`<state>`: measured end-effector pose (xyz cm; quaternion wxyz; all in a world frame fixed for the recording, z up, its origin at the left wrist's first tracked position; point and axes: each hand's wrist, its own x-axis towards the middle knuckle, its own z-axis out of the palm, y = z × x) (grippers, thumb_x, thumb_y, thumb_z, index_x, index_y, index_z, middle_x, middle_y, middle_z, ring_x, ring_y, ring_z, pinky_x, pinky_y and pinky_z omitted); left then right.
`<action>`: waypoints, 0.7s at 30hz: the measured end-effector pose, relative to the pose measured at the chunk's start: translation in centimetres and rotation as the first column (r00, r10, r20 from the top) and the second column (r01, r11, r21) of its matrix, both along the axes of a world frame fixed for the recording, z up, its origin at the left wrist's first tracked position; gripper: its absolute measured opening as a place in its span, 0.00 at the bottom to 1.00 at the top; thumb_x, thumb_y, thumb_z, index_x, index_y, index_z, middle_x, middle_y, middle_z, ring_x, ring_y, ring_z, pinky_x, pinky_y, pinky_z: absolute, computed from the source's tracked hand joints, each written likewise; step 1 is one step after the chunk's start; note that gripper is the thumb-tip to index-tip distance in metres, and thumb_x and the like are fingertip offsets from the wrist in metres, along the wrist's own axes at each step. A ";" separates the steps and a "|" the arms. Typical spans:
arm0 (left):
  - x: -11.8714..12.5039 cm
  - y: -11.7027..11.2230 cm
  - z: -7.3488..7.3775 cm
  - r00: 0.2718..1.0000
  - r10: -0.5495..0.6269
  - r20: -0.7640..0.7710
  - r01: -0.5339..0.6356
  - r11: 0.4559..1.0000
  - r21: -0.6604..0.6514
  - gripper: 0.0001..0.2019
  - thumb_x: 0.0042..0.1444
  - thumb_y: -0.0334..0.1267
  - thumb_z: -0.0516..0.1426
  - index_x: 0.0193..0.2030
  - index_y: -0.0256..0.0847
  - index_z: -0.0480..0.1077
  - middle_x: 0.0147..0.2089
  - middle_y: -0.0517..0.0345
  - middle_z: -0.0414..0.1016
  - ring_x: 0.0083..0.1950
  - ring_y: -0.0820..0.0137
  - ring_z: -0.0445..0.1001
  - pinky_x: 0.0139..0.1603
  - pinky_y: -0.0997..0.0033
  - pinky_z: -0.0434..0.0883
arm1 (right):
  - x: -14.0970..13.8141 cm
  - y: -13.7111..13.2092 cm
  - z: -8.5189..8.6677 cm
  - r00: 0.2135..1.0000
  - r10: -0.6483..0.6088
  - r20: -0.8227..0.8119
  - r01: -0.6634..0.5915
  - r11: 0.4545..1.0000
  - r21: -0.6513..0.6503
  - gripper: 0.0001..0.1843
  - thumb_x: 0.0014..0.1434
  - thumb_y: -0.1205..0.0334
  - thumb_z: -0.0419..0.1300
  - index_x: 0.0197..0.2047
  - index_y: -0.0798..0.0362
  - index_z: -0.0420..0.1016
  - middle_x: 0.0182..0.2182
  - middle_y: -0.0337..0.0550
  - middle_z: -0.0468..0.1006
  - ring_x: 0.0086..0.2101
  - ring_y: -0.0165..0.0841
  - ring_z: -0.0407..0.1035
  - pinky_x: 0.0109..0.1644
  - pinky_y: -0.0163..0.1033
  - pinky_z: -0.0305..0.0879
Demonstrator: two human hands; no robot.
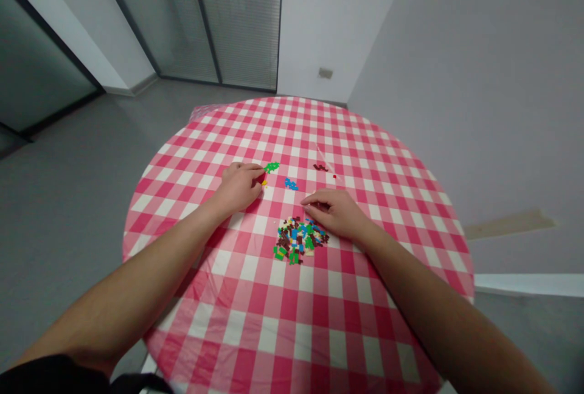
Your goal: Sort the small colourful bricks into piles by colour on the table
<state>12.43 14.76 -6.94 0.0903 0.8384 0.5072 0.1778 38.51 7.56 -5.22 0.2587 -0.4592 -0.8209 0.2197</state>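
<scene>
A mixed heap of small coloured pieces (298, 240) lies on the round table with a red and white checked cloth (292, 321). My right hand (335, 211) rests beside the heap's upper right edge, fingers curled and pinched together; what it holds, if anything, is hidden. My left hand (239, 186) lies further left, fingers curled, its fingertips touching a small group of green pieces (272, 167). A tiny yellow piece (264, 183) sits by its thumb. A small blue group (291, 185) lies between the hands, and a dark brown group (320, 168) lies further back right.
A tiny red piece (334, 176) lies near the brown group. The table stands on a grey floor (82, 199) close to a grey wall (479, 90) on the right. Glass doors with blinds (228, 17) are at the back.
</scene>
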 end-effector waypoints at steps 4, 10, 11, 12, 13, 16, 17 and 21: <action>0.3 -0.4 1.0 0.998 -0.026 0.060 0.025 0.999 0.025 0.17 0.53 0.32 0.52 0.44 0.43 0.79 0.52 0.54 0.79 0.52 0.57 0.73 0.57 0.54 0.62 | 0.1 0.0 0.1 0.994 0.085 0.075 -0.084 0.996 -0.012 0.10 0.62 0.65 0.59 0.42 0.53 0.81 0.36 0.45 0.83 0.34 0.33 0.75 0.38 0.38 0.68; 0.9 -1.5 1.7 0.967 -0.095 0.237 0.075 0.993 0.090 0.13 0.55 0.32 0.53 0.38 0.41 0.79 0.43 0.55 0.82 0.47 0.61 0.75 0.55 0.58 0.65 | -0.9 -0.4 0.2 0.964 0.171 0.204 -0.176 0.984 0.006 0.11 0.65 0.63 0.57 0.45 0.53 0.81 0.37 0.48 0.80 0.37 0.35 0.73 0.40 0.39 0.67; 1.0 -1.6 1.6 0.962 -0.119 0.246 0.099 0.991 0.094 0.13 0.55 0.32 0.53 0.38 0.41 0.79 0.43 0.55 0.81 0.47 0.61 0.75 0.54 0.58 0.65 | -1.1 -0.4 0.2 0.959 0.171 0.226 -0.177 0.984 0.007 0.11 0.65 0.63 0.57 0.45 0.53 0.81 0.37 0.49 0.80 0.37 0.35 0.73 0.40 0.39 0.67; 1.0 -1.7 1.5 0.958 -0.143 0.250 0.123 0.988 0.095 0.13 0.55 0.32 0.53 0.38 0.41 0.79 0.42 0.55 0.81 0.47 0.61 0.74 0.54 0.58 0.66 | -1.1 -0.5 0.2 0.955 0.171 0.241 -0.178 0.984 0.007 0.11 0.65 0.63 0.57 0.45 0.53 0.81 0.37 0.48 0.80 0.37 0.36 0.73 0.39 0.39 0.66; 1.1 -1.7 1.4 0.954 -0.164 0.252 0.144 0.985 0.095 0.12 0.54 0.32 0.53 0.38 0.41 0.79 0.42 0.55 0.81 0.47 0.61 0.74 0.53 0.58 0.66 | -1.2 -0.5 0.2 0.954 0.171 0.248 -0.178 0.984 0.005 0.11 0.65 0.64 0.57 0.45 0.52 0.80 0.37 0.48 0.80 0.37 0.36 0.73 0.39 0.39 0.66; 1.2 -1.8 1.1 0.947 -0.198 0.254 0.181 0.979 0.090 0.12 0.54 0.31 0.52 0.37 0.40 0.79 0.40 0.54 0.81 0.46 0.61 0.74 0.52 0.58 0.67 | -1.1 -0.4 0.2 0.958 0.169 0.232 -0.172 0.985 -0.007 0.10 0.64 0.65 0.57 0.44 0.52 0.81 0.37 0.47 0.80 0.37 0.35 0.73 0.40 0.39 0.66; 1.3 -1.8 1.1 0.945 -0.201 0.256 0.185 0.979 0.085 0.12 0.54 0.31 0.52 0.36 0.40 0.79 0.40 0.54 0.81 0.45 0.61 0.74 0.52 0.57 0.67 | -1.1 -0.4 0.3 0.961 0.168 0.218 -0.170 0.985 -0.009 0.10 0.64 0.65 0.58 0.43 0.52 0.81 0.37 0.47 0.80 0.37 0.35 0.73 0.40 0.39 0.67; 1.4 -1.9 1.2 0.940 -0.200 0.277 0.191 0.980 0.058 0.12 0.54 0.31 0.52 0.35 0.41 0.78 0.39 0.54 0.81 0.45 0.61 0.74 0.53 0.57 0.67 | -1.1 -0.4 0.4 0.978 0.160 0.136 -0.161 0.987 -0.008 0.07 0.61 0.68 0.59 0.38 0.53 0.80 0.36 0.46 0.81 0.37 0.34 0.73 0.41 0.39 0.68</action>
